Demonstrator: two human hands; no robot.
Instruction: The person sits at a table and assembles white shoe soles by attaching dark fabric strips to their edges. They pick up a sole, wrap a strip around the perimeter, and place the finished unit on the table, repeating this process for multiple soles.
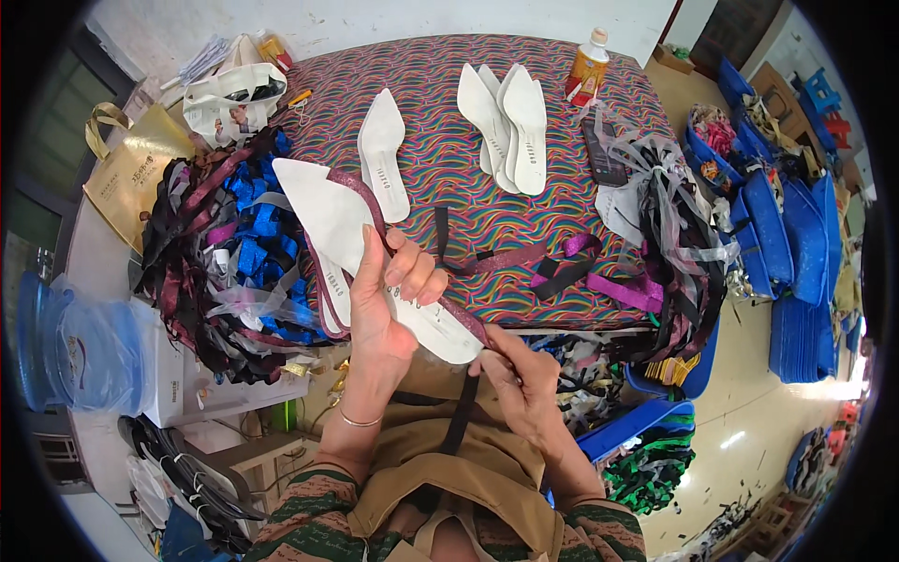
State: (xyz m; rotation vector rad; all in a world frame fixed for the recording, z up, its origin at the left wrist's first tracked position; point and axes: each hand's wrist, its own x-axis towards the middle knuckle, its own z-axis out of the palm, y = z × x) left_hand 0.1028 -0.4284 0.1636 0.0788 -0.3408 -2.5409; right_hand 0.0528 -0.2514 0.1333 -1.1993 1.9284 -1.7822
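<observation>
The right hand [523, 377], nearest the wearer, grasped the rounded heel end of a white insole [323, 208], its thumb and fingers closed at the rim. A black strip [459, 419] hung just below that hand; whether the fingers also held it could not be told. The left hand [386, 295] gripped the same insole about its middle, fingers curled and thumb raised. The insole was held tilted above the near edge of the surface [426, 112], pointed toe toward the far left corner. A glittery maroon strip [361, 185] ran along its right-hand rim.

Under the held piece, maroon-edged insoles [332, 298] lay at the near edge, left part. A heap of black, maroon and blue ribbons [257, 220] covered the left edge and hung over it. At the near right corner, a bundle of black and clear strips [670, 211] draped over the side. Between the hands and that corner lay loose purple strips [629, 290] and black ones. A dark phone [604, 150] lay near the right edge.

Farther off, a single white insole [384, 140] lay left of centre, and an overlapping group of insoles [529, 136] right of centre. A bottle [588, 70] stood near the far right corner.
</observation>
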